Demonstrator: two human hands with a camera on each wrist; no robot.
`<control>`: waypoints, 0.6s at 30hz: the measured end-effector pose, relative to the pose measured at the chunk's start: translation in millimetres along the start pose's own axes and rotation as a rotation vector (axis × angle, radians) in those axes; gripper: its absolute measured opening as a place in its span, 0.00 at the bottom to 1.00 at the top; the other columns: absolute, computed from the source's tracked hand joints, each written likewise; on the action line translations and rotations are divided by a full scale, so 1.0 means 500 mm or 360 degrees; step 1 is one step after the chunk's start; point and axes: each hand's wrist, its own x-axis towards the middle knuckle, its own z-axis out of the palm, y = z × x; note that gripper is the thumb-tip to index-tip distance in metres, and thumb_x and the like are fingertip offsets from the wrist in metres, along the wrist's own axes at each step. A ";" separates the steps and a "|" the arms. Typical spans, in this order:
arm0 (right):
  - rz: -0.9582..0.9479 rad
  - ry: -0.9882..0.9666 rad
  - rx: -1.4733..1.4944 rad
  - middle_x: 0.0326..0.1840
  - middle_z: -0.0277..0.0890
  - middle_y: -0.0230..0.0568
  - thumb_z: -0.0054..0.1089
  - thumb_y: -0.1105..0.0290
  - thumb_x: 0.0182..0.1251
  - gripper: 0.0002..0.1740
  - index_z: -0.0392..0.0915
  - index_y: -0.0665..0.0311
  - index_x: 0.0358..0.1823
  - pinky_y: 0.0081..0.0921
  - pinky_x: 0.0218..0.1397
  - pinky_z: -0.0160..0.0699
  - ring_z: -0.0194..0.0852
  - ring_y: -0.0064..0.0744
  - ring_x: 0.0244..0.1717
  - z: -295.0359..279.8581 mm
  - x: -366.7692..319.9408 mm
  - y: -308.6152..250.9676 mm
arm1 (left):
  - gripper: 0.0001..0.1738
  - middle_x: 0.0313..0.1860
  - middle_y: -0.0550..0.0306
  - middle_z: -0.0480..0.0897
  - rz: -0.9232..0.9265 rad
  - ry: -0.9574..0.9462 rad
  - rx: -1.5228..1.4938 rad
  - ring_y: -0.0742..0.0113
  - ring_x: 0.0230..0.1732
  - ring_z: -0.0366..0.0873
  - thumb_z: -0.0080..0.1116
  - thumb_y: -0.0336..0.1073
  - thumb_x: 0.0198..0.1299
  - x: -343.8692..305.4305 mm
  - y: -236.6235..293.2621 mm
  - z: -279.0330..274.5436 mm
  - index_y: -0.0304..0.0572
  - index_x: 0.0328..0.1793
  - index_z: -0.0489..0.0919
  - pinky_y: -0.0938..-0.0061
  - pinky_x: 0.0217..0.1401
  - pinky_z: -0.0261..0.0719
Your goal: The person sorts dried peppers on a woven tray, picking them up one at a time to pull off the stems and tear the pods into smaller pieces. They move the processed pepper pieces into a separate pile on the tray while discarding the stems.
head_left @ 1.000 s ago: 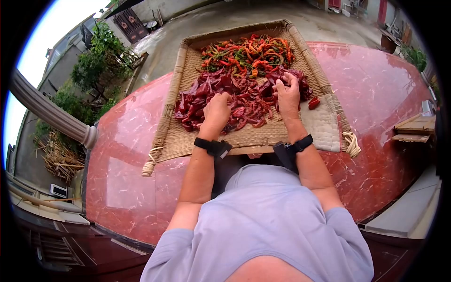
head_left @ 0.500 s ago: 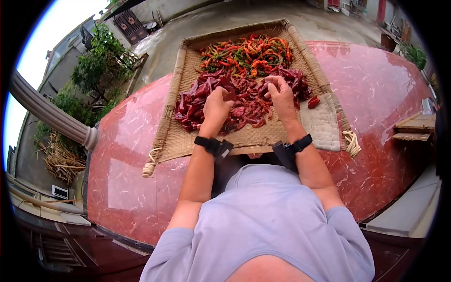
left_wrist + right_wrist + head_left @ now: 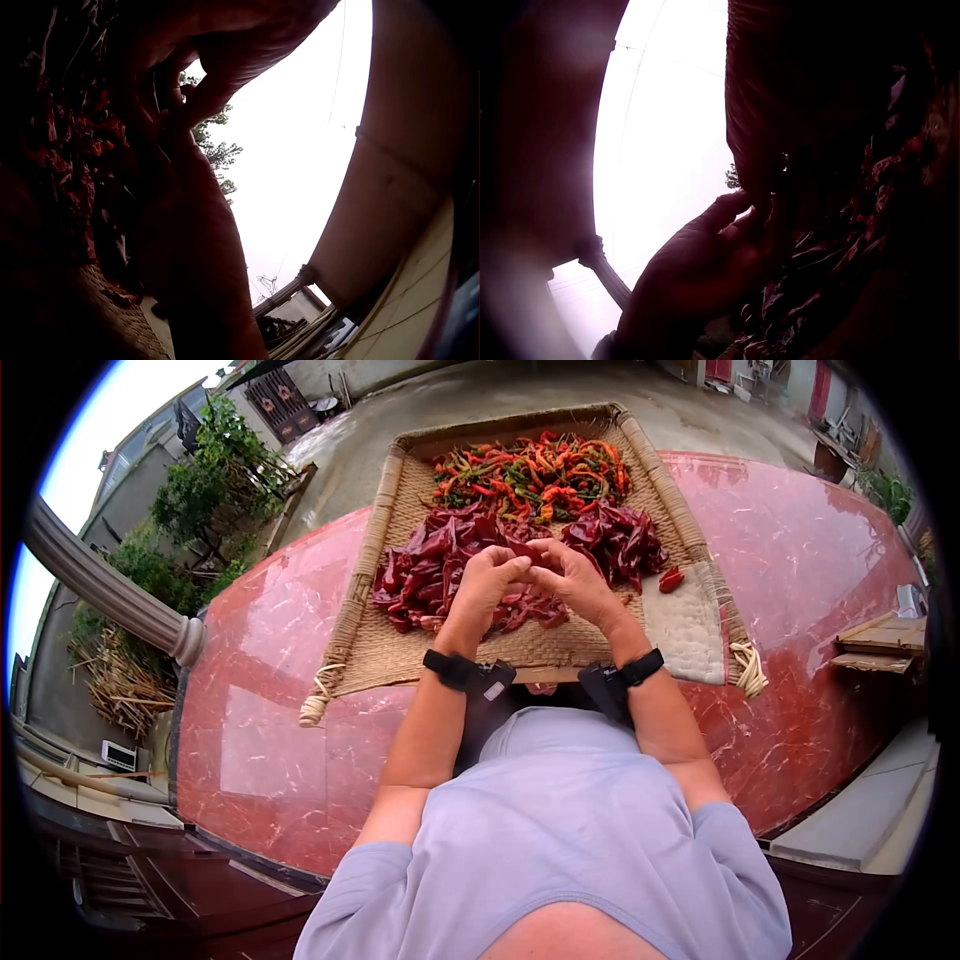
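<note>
Both hands meet over the near part of a woven tray (image 3: 575, 647) in the head view. A dark red dried chili pepper (image 3: 522, 548) is between their fingertips. My left hand (image 3: 484, 584) pinches it from the left with bent fingers and thumb. From the right, my right hand (image 3: 582, 586) pinches it too, the thumbs close together. Beneath and behind the hands lie wrinkled dark red peppers (image 3: 415, 575), with another dark red heap (image 3: 618, 545) to the right. The wrist views are very dark, the fingers mostly silhouettes against the sky.
Thin orange, red and green chilies (image 3: 530, 470) fill the tray's far end. A single red pepper (image 3: 671, 580) lies by a pale cloth patch (image 3: 685, 625) on the right. The tray rests over a red marble-like surface (image 3: 270, 730); a column (image 3: 120, 585) stands at left.
The hands were apart over the peppers; they have come together in the middle, the right moving left and the left slightly right. A dark red pepper now shows between them.
</note>
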 end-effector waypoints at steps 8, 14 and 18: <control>0.0106 0.0730 -0.0005 0.46 0.80 0.43 0.58 0.69 0.70 0.30 0.62 0.69 0.71 0.23 0.34 0.79 0.81 0.25 0.31 -0.029 0.003 -0.003 | 0.23 0.41 0.45 0.83 0.0365 0.0236 0.1671 0.53 0.42 0.83 0.69 0.34 0.53 -0.005 -0.054 -0.035 0.33 0.54 0.78 0.63 0.45 0.80; -0.0008 0.1121 -0.0095 0.52 0.76 0.42 0.54 0.69 0.71 0.29 0.60 0.68 0.71 0.25 0.38 0.80 0.80 0.26 0.35 -0.036 -0.002 -0.004 | 0.22 0.47 0.46 0.80 0.0293 0.0170 0.2016 0.48 0.51 0.79 0.70 0.35 0.52 0.001 -0.065 -0.016 0.41 0.54 0.80 0.58 0.53 0.77; -0.0090 0.0900 -0.0093 0.50 0.76 0.41 0.53 0.71 0.72 0.22 0.67 0.68 0.65 0.24 0.39 0.80 0.79 0.25 0.33 -0.038 0.000 0.004 | 0.19 0.47 0.46 0.80 0.0265 0.0149 0.2167 0.47 0.52 0.78 0.68 0.35 0.52 -0.015 -0.047 -0.008 0.42 0.51 0.81 0.56 0.54 0.76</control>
